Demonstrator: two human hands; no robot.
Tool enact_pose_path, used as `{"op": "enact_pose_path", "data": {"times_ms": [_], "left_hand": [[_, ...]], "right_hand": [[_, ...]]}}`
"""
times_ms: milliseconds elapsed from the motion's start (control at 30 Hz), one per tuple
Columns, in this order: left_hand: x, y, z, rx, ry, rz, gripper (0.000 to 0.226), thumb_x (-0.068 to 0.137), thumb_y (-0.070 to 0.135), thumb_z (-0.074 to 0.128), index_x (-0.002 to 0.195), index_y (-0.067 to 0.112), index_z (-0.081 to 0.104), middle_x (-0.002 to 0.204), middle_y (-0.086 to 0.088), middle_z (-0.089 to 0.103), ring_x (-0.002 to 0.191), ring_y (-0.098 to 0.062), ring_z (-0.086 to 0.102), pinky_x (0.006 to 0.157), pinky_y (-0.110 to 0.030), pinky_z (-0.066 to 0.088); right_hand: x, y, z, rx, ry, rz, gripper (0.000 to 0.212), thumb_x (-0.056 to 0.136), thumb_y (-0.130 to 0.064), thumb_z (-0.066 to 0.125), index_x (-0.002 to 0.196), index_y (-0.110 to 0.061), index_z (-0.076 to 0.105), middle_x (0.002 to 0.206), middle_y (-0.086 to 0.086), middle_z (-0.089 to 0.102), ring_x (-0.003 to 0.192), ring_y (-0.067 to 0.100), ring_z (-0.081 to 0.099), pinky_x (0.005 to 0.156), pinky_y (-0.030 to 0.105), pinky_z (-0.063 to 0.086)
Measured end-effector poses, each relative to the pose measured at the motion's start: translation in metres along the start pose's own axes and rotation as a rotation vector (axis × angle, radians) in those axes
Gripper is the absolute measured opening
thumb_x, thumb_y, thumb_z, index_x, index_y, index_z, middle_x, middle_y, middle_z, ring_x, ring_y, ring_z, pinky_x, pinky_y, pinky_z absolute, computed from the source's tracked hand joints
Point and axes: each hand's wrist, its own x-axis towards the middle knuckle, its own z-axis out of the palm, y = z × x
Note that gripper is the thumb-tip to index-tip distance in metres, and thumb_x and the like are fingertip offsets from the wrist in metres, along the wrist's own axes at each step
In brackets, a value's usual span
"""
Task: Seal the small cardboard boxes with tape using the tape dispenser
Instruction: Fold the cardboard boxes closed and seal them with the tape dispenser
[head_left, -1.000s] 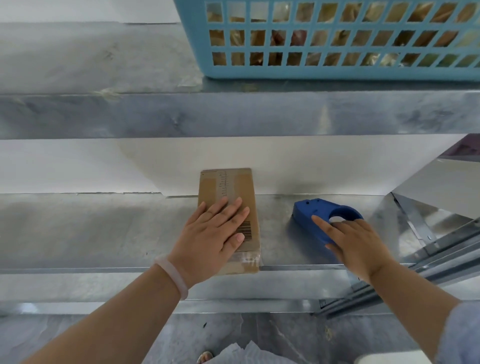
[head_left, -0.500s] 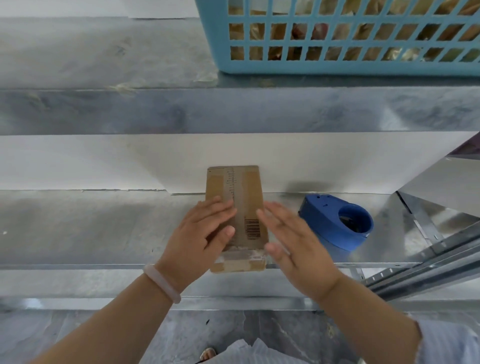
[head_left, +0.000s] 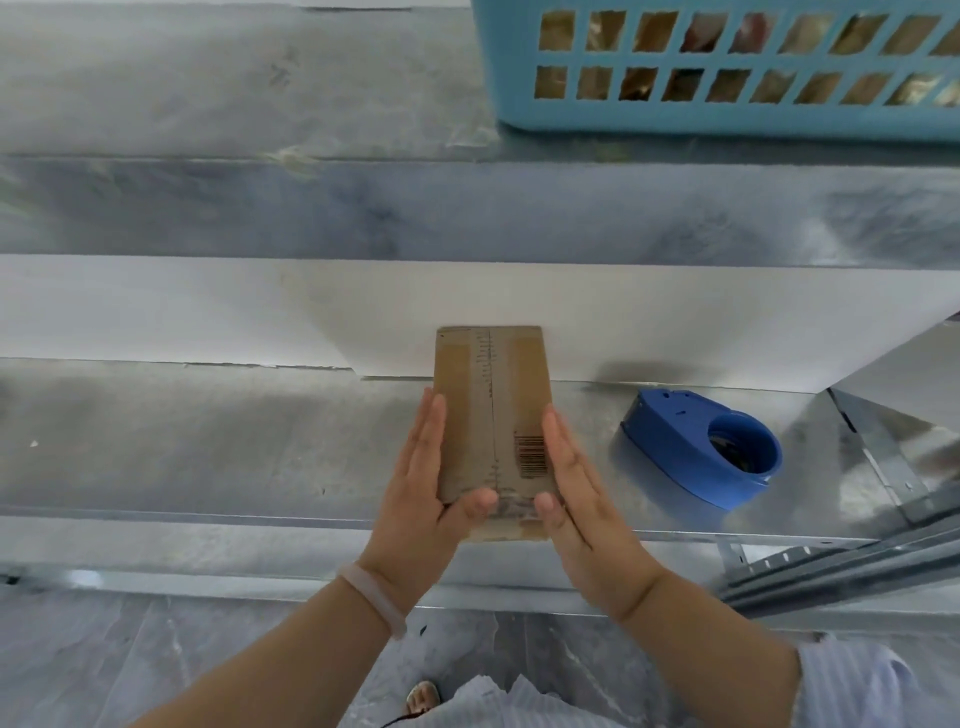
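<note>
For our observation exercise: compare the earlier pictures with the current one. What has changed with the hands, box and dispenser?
The right hand let go of the tape dispenser and moved left to the cardboard box; the left hand slid off its top. Both now press its long sides. Box, dispenser and basket stayed put.

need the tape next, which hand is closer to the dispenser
Right. The right hand lies against the right side of the cardboard box, toward the tape dispenser; the left hand is on its opposite side, farther away.
</note>
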Motion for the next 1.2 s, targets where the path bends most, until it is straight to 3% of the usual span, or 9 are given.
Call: {"op": "enact_pose_path", "data": {"times_ms": [67, 133, 367, 500, 700, 767, 900, 1067, 1200], "left_hand": [[-0.003, 0.013, 0.009, -0.311, 0.064, -0.181, 0.071, 0.093, 0.05, 0.042, 0.15, 0.029, 0.005, 0.141, 0.041, 0.029, 0.129, 0.017, 0.034, 0.097, -0.005, 0.036], [-0.003, 0.018, 0.014, -0.453, 0.106, -0.294, 0.062, 0.093, 0.04, 0.038, 0.147, 0.036, 0.01, 0.135, 0.036, 0.035, 0.119, 0.02, 0.043, 0.086, -0.004, 0.042], [-0.002, 0.018, 0.011, -0.555, 0.117, -0.4, 0.054, 0.098, 0.034, 0.038, 0.149, 0.035, 0.022, 0.127, 0.031, 0.043, 0.103, 0.022, 0.052, 0.078, -0.005, 0.046], [0.0, 0.015, 0.014, -0.38, 0.099, -0.346, 0.083, 0.085, 0.025, 0.067, 0.148, 0.036, 0.015, 0.128, 0.026, 0.044, 0.108, 0.014, 0.053, 0.081, -0.008, 0.048], [-0.002, 0.009, 0.01, -0.457, 0.043, -0.346, 0.067, 0.098, 0.016, 0.048, 0.149, 0.04, 0.012, 0.142, 0.021, 0.038, 0.119, 0.008, 0.05, 0.088, -0.011, 0.047], [-0.005, 0.007, 0.006, -0.459, 0.006, -0.328, 0.059, 0.1, 0.031, 0.041, 0.15, 0.04, 0.011, 0.148, 0.019, 0.033, 0.124, 0.01, 0.045, 0.096, -0.015, 0.045], [-0.008, -0.01, -0.004, -0.138, -0.05, -0.151, 0.081, 0.089, 0.07, 0.037, 0.154, 0.034, 0.003, 0.157, 0.008, 0.022, 0.141, -0.009, 0.03, 0.112, -0.043, 0.036], [-0.004, -0.021, -0.01, 0.135, -0.09, 0.034, 0.087, 0.087, 0.074, 0.029, 0.154, 0.028, -0.005, 0.16, -0.006, 0.016, 0.145, -0.016, 0.022, 0.115, -0.038, 0.032], [-0.008, -0.018, -0.008, -0.057, -0.18, -0.041, 0.081, 0.095, 0.064, 0.026, 0.153, 0.022, -0.01, 0.161, 0.007, 0.007, 0.146, -0.011, 0.019, 0.116, -0.029, 0.03]], "right_hand": [[-0.003, -0.012, 0.014, 0.31, 0.085, 0.135, 0.06, 0.103, -0.035, 0.031, 0.152, -0.037, -0.002, 0.158, -0.027, 0.008, 0.145, -0.005, 0.009, 0.115, 0.012, 0.016], [-0.002, -0.018, 0.023, 0.506, 0.175, 0.257, 0.055, 0.101, -0.042, 0.03, 0.149, -0.044, 0.004, 0.152, -0.034, 0.019, 0.139, -0.013, 0.02, 0.112, 0.009, 0.022], [0.004, -0.021, 0.017, 0.638, 0.204, 0.375, 0.051, 0.101, -0.033, 0.038, 0.15, -0.04, 0.024, 0.145, -0.023, 0.042, 0.127, -0.012, 0.042, 0.098, 0.003, 0.036], [0.012, -0.027, 0.022, 0.439, 0.253, 0.363, 0.08, 0.085, -0.039, 0.067, 0.151, -0.035, 0.023, 0.134, -0.014, 0.054, 0.12, -0.001, 0.053, 0.102, 0.024, 0.047], [0.007, -0.02, 0.026, 0.461, 0.277, 0.37, 0.06, 0.101, -0.026, 0.044, 0.153, -0.033, 0.016, 0.147, -0.015, 0.04, 0.131, -0.006, 0.039, 0.11, 0.02, 0.036], [0.006, -0.017, 0.024, 0.477, 0.242, 0.364, 0.058, 0.101, -0.03, 0.042, 0.153, -0.034, 0.016, 0.151, -0.015, 0.036, 0.134, -0.007, 0.035, 0.112, 0.017, 0.032], [0.003, -0.009, 0.017, 0.354, 0.145, 0.29, 0.079, 0.092, -0.058, 0.05, 0.154, -0.036, 0.007, 0.15, -0.012, 0.038, 0.139, 0.005, 0.035, 0.116, 0.041, 0.032], [0.003, -0.003, 0.008, 0.147, 0.057, 0.234, 0.081, 0.091, -0.064, 0.042, 0.153, -0.04, -0.004, 0.152, -0.012, 0.033, 0.14, 0.007, 0.032, 0.115, 0.043, 0.032], [-0.001, -0.001, 0.002, 0.098, -0.003, 0.2, 0.071, 0.094, -0.063, 0.026, 0.152, -0.042, -0.009, 0.155, -0.022, 0.021, 0.142, -0.002, 0.023, 0.119, 0.034, 0.025]]}}
